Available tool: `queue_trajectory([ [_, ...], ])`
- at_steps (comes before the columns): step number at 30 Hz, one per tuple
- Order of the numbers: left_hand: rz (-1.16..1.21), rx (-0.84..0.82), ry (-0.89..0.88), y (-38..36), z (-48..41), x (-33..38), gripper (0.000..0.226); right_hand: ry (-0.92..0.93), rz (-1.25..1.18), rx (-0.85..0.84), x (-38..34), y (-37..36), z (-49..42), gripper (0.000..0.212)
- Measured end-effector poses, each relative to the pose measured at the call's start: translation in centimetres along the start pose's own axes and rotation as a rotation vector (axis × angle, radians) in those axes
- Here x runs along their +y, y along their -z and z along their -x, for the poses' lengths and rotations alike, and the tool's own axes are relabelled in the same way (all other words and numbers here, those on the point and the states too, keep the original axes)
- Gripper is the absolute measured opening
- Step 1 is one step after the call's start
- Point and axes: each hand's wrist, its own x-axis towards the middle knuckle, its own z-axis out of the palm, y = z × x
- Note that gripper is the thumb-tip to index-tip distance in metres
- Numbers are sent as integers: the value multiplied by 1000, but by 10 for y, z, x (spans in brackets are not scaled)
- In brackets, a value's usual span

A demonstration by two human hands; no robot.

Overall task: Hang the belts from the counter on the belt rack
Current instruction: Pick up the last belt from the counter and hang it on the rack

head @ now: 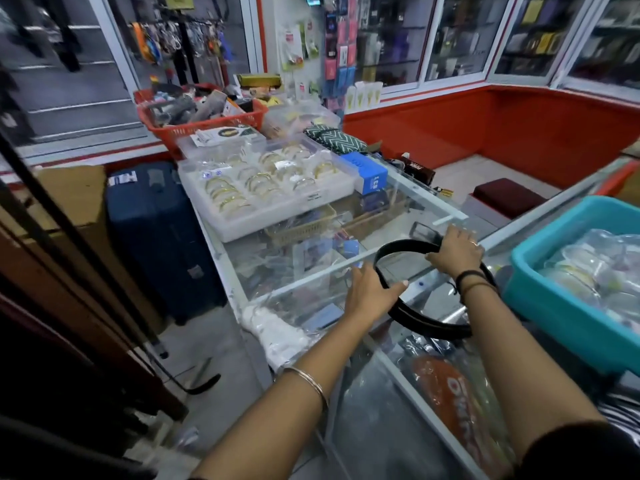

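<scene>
Forearms: both reach forward from the bottom edge, over the glass counter [304, 282].
Left hand [369, 289]: fingers closed around the left curve of the black belt [415, 315], thumb on the inner side.
Right hand [455, 251]: fingers curled over the belt's far end, gripping it.
Belt: coiled in a loose loop on the counter top, between the hands.
Right of belt: a teal tub [540, 289] of wrapped goods.
Further back: a clear tray of bangles [266, 188] and a red basket [194, 129].
</scene>
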Motion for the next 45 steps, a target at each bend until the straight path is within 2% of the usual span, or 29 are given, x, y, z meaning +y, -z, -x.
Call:
queue_trajectory([
  [2,-11,-2,34,-4,-8,-1,59,0,35,-61,1,1,-14,64],
  [4,-14,18,56,-6,-15,-2,43,31,20,-71,1,-1,-24,46],
  [6,-4,38,44,-5,-19,-4,25,59,-14,-51,-1,-3,-28,34],
  [10,-19,84,2,7,-20,-8,7,109,-92,23,-9,-5,-17,20],
  [14,-45,161,-18,36,-16,-21,15,162,-219,55,-24,-2,0,19],
  [19,-84,304,-103,91,11,-42,19,290,-377,95,-70,11,43,46],
  [23,-216,478,-123,150,49,-62,25,454,-464,194,-122,27,92,19],
  [25,-237,566,-167,181,70,-66,36,525,-513,253,-151,35,120,18],
  [27,-175,636,-274,209,90,-59,38,605,-544,331,-183,43,150,17],
  [29,-28,686,-366,238,115,-45,27,683,-572,404,-217,50,186,18],
  [31,144,696,-372,265,141,-27,19,754,-598,457,-249,57,224,20],
  [34,248,688,-328,299,173,-13,35,839,-672,560,-284,70,275,20],
  [36,236,773,-324,322,196,-9,45,903,-746,609,-304,80,303,19],
  [38,252,852,-355,342,220,-6,41,976,-767,653,-320,90,324,21],
  [40,300,909,-418,361,245,-4,21,1093,-804,602,-335,100,339,30],
  [43,368,1012,-492,391,277,-2,12,1356,-1065,271,-353,114,355,41],
  [45,413,1071,-536,409,294,3,10,1413,-1324,106,-367,124,367,36],
])
